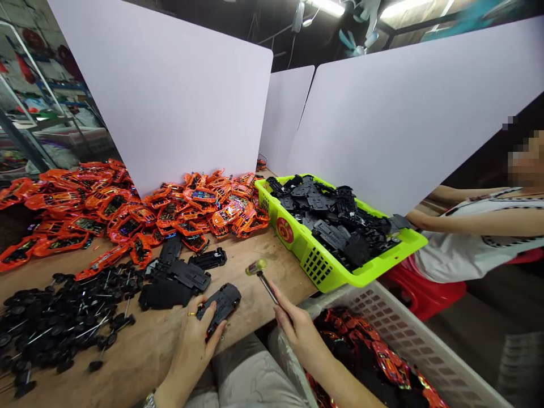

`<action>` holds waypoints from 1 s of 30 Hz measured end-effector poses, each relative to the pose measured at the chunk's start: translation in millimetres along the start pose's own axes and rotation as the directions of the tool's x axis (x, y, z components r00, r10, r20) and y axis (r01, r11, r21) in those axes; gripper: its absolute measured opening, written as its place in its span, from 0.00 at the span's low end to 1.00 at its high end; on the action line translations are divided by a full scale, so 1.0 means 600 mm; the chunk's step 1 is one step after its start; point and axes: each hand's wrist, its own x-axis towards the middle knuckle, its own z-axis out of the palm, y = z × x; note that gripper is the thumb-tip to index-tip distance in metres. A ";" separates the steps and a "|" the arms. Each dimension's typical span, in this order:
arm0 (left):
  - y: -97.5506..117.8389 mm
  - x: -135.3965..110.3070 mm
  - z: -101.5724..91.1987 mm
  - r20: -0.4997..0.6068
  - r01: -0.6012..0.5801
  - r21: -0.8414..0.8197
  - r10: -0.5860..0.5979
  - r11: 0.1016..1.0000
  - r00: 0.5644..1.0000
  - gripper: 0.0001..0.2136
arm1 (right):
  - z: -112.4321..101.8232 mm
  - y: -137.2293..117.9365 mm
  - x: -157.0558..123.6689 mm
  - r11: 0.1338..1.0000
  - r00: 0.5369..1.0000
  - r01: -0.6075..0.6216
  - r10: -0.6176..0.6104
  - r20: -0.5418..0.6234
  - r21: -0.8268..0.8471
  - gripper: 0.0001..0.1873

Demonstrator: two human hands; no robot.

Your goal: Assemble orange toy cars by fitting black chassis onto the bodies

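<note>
Left hand [191, 345] closed around black toy car [220, 306], holding it up; right hand [297, 331] gripping small mallet [258, 272] by the handle, head near the car.

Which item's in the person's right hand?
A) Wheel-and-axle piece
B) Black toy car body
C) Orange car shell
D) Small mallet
D. The right hand grips the metal shaft of a small mallet with a yellow-green head, while the black toy car sits in the left hand.
</note>
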 end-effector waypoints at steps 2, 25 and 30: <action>-0.001 0.001 -0.002 -0.001 -0.006 -0.006 0.006 1.000 1.000 0.14 | 0.001 -0.002 0.004 0.999 0.999 0.051 -0.050 0.004 -0.002 0.26; -0.009 -0.049 -0.137 0.009 0.338 -0.040 -0.338 0.940 0.941 0.16 | 0.066 -0.032 0.085 0.816 0.959 0.254 -0.144 0.243 -0.520 0.22; -0.007 -0.059 -0.125 -0.026 0.356 -0.048 -0.358 0.933 0.933 0.17 | 0.095 -0.102 0.101 0.846 0.885 0.451 -0.383 0.265 -0.283 0.27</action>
